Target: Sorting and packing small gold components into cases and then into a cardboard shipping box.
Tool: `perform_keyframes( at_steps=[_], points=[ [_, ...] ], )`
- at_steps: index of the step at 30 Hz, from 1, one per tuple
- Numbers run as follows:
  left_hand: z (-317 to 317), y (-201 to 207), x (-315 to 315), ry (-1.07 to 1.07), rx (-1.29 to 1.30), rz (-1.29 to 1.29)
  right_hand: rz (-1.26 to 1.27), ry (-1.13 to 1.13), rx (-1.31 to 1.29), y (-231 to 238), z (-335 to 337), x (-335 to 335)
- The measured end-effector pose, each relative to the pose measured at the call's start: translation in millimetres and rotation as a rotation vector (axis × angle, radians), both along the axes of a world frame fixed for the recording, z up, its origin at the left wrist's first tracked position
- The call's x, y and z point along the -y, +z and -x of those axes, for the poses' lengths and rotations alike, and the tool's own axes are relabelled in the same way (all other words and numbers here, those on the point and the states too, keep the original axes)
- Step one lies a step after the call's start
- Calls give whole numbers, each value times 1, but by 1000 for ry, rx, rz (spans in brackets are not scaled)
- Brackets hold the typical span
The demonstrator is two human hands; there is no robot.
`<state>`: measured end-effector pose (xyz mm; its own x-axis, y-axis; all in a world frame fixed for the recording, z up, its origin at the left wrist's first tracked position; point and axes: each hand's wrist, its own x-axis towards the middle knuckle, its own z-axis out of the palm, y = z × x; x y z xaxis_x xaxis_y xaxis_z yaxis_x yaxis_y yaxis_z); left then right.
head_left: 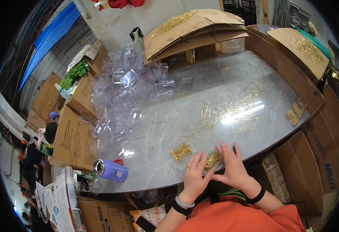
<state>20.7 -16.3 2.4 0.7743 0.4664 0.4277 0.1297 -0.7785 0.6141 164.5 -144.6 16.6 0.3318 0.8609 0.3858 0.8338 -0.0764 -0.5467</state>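
Near the front edge of the table, my left hand (194, 176) and my right hand (233, 168) cup a small clear plastic box filled with gold wire hooks (213, 159) from both sides. My left fingers lie close together along its left side, and my right fingers are stretched up along its right side. The thumbs come together at the near side, partly covering the box. Just left of my left hand sits a second filled box of gold hooks (182, 151). Farther off, loose gold hooks (231, 110) are scattered over the grey marbled tabletop (158, 162).
A heap of clear plastic boxes (127, 85) covers the table's left side, near a purple bottle (114, 170). Several filled packs (296, 111) stand at the right edge. Cardboard sheets (192, 31) with hooks on top are at the back. Cardboard cartons (75, 135) flank the table.
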Motion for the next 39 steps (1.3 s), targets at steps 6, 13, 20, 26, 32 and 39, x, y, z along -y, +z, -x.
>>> perform_keyframes(
  at_steps=[6, 13, 20, 26, 32, 39],
  points=[
    [1, 0, -6, -55, 17, -30, -23, 66, 70, -15, -4, 0],
    [3, -4, -2, -107, -129, -264, 42, 1, 178, -9, 13, -3],
    [10, -14, -10, -208, 3, 24, -1, -85, 186, -2, 29, -16],
    [15, 1, -12, -241, 339, 818, -106, -53, 171, -3, 21, -22],
    [15, -12, -13, -204, 428, 748, -76, -109, 286, 3, 18, -22],
    [6, -5, -7, -44, 90, 22, 105, -56, 247, 13, 18, -18]
  ],
)
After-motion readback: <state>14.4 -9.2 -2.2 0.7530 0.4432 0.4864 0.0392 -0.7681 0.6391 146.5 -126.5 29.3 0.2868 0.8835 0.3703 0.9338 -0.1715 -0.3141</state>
